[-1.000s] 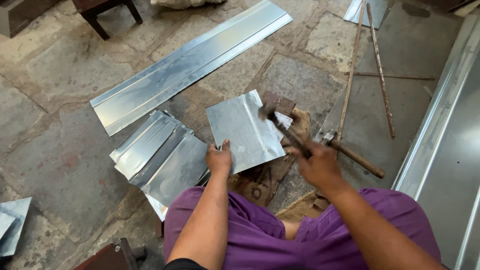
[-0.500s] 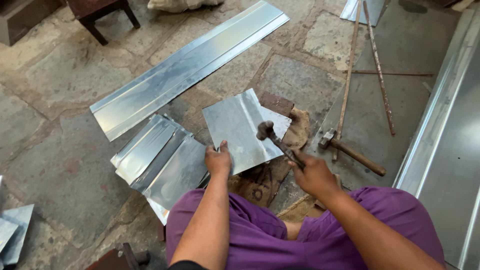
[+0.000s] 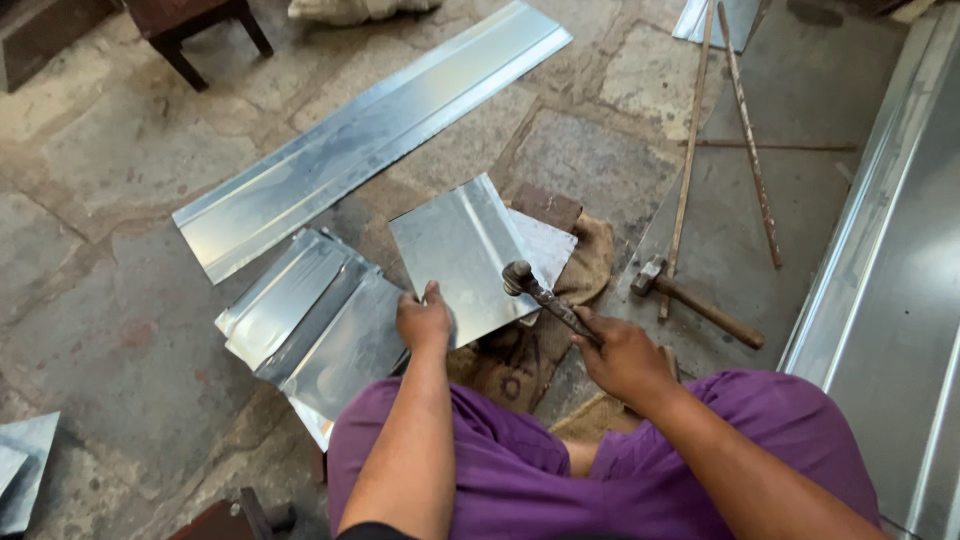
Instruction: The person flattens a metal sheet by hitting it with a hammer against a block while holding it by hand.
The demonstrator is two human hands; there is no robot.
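Gripping a square metal sheet (image 3: 465,255) while a hammer (image 3: 545,297) rests on its right edge.
Folded sheets (image 3: 310,320) lie stacked at left; the left hand (image 3: 424,322) pinches the square sheet's near edge over burlap (image 3: 520,350); the right hand (image 3: 625,358) is closed round the hammer's handle; another hammer (image 3: 700,303) lies on the floor beyond.

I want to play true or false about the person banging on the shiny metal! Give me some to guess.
1. The right hand holds a dark metal hammer. True.
2. The left hand holds a paintbrush. False: it grips the near edge of the square silver metal sheet.
3. A second, wooden-handled hammer lies on the floor. True.
4. The long silver metal strip leans upright against a wall. False: it lies flat on the stone floor.
5. The person wears green trousers. False: the clothing is purple.
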